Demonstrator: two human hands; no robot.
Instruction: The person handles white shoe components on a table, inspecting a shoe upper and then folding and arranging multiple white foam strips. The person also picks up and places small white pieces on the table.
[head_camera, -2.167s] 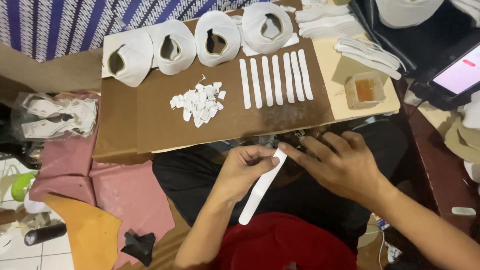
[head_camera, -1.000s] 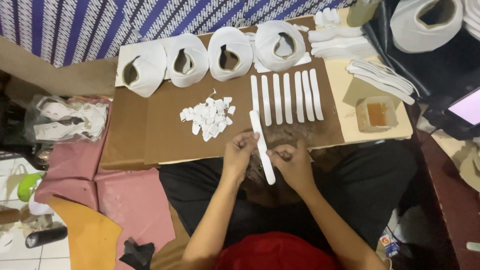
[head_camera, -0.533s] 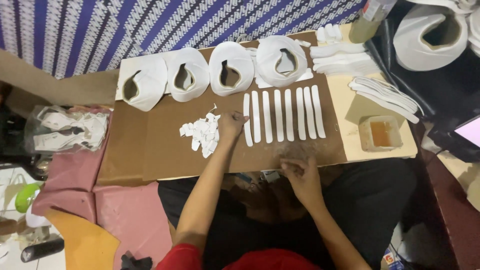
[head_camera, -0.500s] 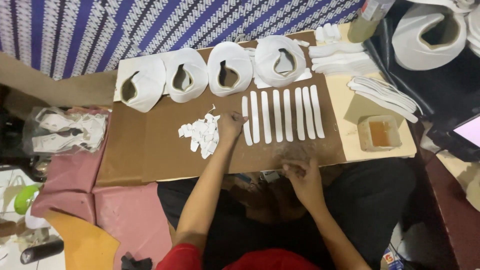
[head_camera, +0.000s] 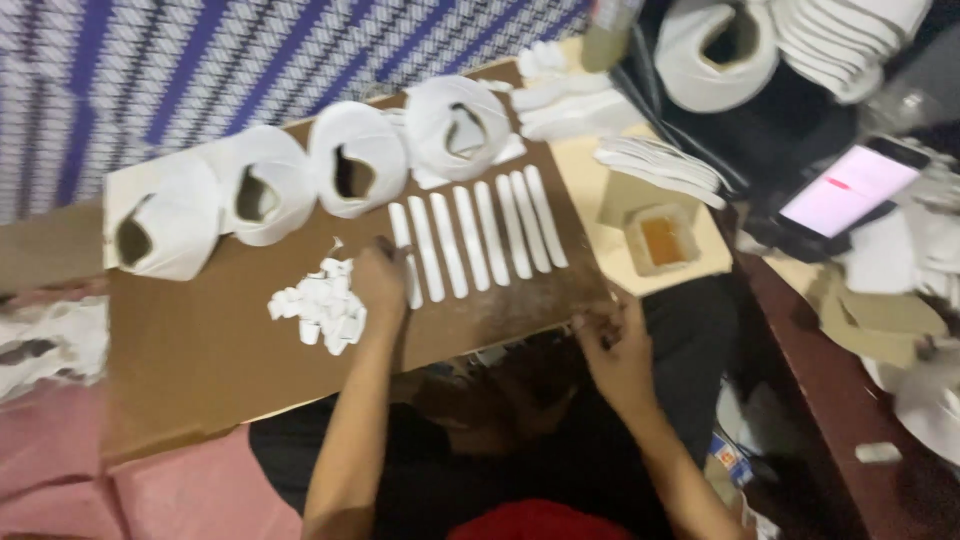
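A brown cardboard board (head_camera: 200, 350) lies across my lap. On it a row of several long white strips (head_camera: 480, 235) lies side by side. My left hand (head_camera: 378, 285) rests on the leftmost strip (head_camera: 403, 228), pressing its near end down on the board. Just left of that hand sits a heap of small white cut pieces (head_camera: 322, 305). My right hand (head_camera: 615, 350) hovers at the board's near right edge, fingers curled; the blur hides whether it holds anything.
Several white shoe uppers (head_camera: 350, 165) stand along the board's far edge. A small pot of amber glue (head_camera: 662, 240) sits to the right, with stacked white pieces (head_camera: 655, 160) behind it. A phone with a lit screen (head_camera: 845, 190) lies further right. Pink cloth (head_camera: 120, 490) covers the floor at left.
The long strip held in both hands has been laid at the left end of the row. My left hand stays on it; my right hand has drawn back to the board's near edge.
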